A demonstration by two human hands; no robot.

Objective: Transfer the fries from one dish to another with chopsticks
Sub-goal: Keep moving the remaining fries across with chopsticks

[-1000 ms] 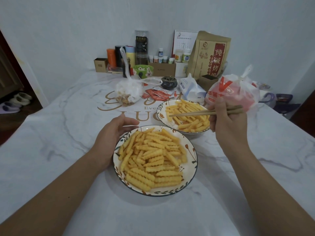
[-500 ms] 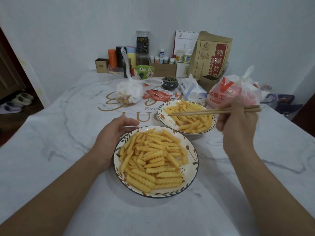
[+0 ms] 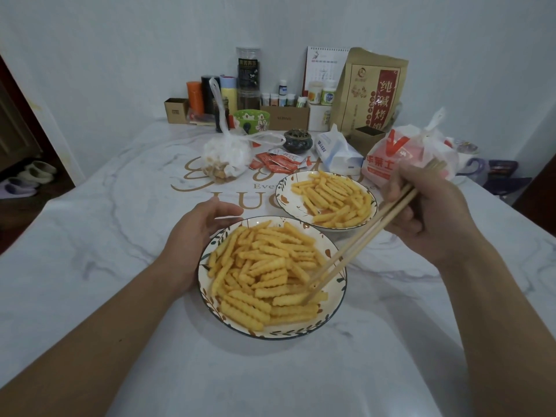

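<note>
Right hand [image 3: 427,212] grips wooden chopsticks [image 3: 361,239], tips slightly parted over a crinkle-cut fry [image 3: 296,298] lying roughly crosswise in the near dish [image 3: 270,332]; the left hand [image 3: 195,236] cups its rim, fingers loose. The far dish [image 3: 284,194] (half full) waits just beyond. The tablecloth reads "LUC"; a bag reads "华莱士".

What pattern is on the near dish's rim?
Brown leaf sprigs on white, dark edge, on the near dish; head view.

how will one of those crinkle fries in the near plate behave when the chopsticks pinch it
Probably stiff: the fries lie straight, none drooping. Likely light, being thin sticks. The ridged surface should give the chopsticks some bite, though a hard pinch by the right hand might snap one.
</note>
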